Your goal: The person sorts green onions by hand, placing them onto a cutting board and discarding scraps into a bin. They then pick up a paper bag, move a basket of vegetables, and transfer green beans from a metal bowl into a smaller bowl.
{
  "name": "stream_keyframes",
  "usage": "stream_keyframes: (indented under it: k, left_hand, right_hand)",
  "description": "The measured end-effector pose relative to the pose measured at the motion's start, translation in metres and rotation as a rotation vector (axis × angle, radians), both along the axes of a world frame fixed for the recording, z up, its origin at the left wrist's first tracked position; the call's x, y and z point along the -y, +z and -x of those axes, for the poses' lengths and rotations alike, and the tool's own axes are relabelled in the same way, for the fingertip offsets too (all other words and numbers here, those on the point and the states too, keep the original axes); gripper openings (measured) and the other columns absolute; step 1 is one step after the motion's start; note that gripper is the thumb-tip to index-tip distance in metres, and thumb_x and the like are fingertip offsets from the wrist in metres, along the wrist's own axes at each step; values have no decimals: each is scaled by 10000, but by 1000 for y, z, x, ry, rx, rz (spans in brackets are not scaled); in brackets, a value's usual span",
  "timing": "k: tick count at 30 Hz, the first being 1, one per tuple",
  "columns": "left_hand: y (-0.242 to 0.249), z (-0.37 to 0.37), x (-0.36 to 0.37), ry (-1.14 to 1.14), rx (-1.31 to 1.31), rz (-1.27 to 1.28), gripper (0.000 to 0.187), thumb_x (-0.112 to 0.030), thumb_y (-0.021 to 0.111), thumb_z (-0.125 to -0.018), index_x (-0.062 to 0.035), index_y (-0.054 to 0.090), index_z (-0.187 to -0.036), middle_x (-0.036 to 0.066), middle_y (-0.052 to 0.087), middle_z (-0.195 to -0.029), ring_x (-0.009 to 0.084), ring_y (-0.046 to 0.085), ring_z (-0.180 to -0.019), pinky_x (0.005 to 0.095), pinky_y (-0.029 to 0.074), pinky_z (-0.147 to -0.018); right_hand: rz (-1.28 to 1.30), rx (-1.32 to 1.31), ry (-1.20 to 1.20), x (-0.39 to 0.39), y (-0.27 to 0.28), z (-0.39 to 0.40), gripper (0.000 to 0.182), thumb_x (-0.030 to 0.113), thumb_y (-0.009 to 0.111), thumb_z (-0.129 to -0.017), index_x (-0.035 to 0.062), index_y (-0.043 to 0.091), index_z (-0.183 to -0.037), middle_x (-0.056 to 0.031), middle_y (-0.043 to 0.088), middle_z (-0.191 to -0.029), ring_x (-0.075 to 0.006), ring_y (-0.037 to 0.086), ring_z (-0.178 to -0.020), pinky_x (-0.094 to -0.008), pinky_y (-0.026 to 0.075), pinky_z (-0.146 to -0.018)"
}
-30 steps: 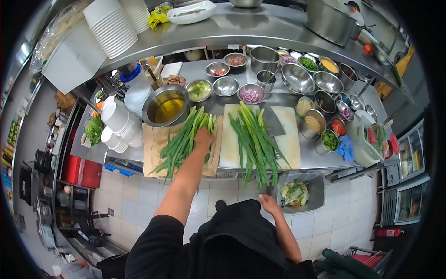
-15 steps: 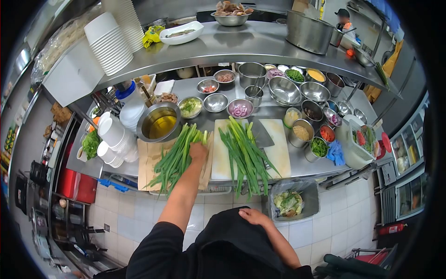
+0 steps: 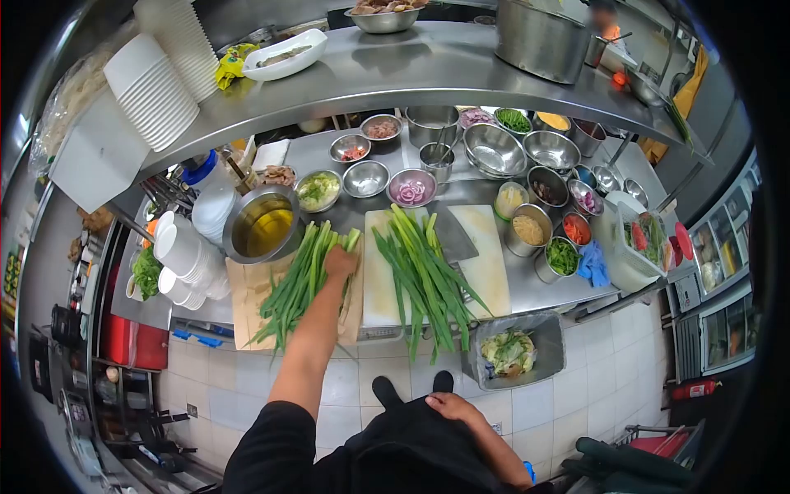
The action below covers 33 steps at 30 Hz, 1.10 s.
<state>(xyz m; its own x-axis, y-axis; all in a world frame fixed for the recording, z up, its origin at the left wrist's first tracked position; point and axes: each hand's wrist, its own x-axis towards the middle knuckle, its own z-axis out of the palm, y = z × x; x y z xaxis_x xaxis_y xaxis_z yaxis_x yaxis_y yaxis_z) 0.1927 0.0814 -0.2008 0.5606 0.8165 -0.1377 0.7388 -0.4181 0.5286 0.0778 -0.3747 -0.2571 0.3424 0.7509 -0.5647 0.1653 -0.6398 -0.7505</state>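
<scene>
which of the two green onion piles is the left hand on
The green onion pile on the brown paper, beside the pot of oil. The left hand rests on its upper end; the other pile lies untouched on the white cutting board.

Oil bowl (image 3: 263, 222) and stacked cups (image 3: 185, 263) crowd the scallions' (image 3: 300, 280) far side.

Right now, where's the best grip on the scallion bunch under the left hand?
Likely near the pale root ends, where the left hand already rests: the scallions lie bunched tight there and fan out toward the counter edge. Come from above, fingers across the stalks.
</scene>
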Motion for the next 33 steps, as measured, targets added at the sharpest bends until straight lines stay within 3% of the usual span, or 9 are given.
stream_keyframes:
  k: [3,7,11,16,19,21,25,27,33]
  left_hand:
    - [2,13,-42,-210,223,16,347,-256,614,-762,4,538,-979,183,619,-951,271,587,-957,367,451,-802]
    - [148,32,-36,-240,862,599,245,-275,572,-864,-72,513,-988,27,545,-678,133,527,-591,276,430,-522]
    - [204,45,-48,-153,1049,583,218,-235,597,-851,-65,518,-962,-2,478,-616,113,455,-494,252,366,-448]
    - [272,80,-10,-414,1116,971,190,-151,590,-834,-55,519,-981,-1,460,-658,110,420,-526,258,359,-496]
    - [290,89,4,-632,1168,1206,143,-160,551,-866,-76,517,-976,-6,441,-675,104,410,-560,262,365,-543]
    - [304,91,14,-823,1267,1336,144,-191,534,-882,-82,516,-975,-14,396,-645,97,382,-545,262,350,-525]
    - [323,93,25,-829,1413,1188,153,-247,500,-911,-96,509,-930,-43,346,-594,70,342,-499,237,334,-495]
    - [327,99,15,-618,1481,938,178,-282,515,-905,-105,500,-888,-55,312,-552,59,309,-454,221,306,-442]
    - [356,129,-9,-247,1607,626,219,-316,516,-902,-100,501,-878,-50,299,-551,66,284,-463,222,282,-444]
  right_hand:
    - [-55,-8,24,-4,7,-5,594,513,397,-887,5,537,-1160,-202,557,-1145,-333,506,-1103,-358,383,-942]
    - [-37,-43,191,-33,56,-18,538,468,448,-890,15,532,-1167,-173,594,-1089,-286,555,-1040,-327,414,-890]
    - [-90,98,405,-84,71,-37,547,478,486,-864,9,537,-1141,-178,628,-955,-285,604,-891,-348,459,-793]
    - [-784,239,-144,-167,202,-61,286,263,580,-845,-6,621,-933,-116,638,-761,-169,602,-679,-314,474,-636]
    - [-1164,355,-206,-228,245,-85,380,278,622,-818,12,557,-1082,-123,595,-1071,-197,571,-919,-303,443,-803]
    - [-1230,170,-175,-262,261,-85,441,282,645,-806,22,520,-1140,-127,536,-1157,-225,520,-1023,-330,409,-874]
    - [-1229,-136,49,-289,253,-74,426,272,654,-803,22,532,-1126,-88,577,-995,-187,563,-911,-325,451,-811]
    - [-852,-200,87,-272,248,-67,371,241,634,-824,34,544,-1120,-41,561,-846,-114,569,-783,-268,470,-706]
    - [-723,-172,1,-221,199,-80,236,196,563,-878,11,574,-1024,-5,552,-734,-76,531,-668,-240,432,-598]
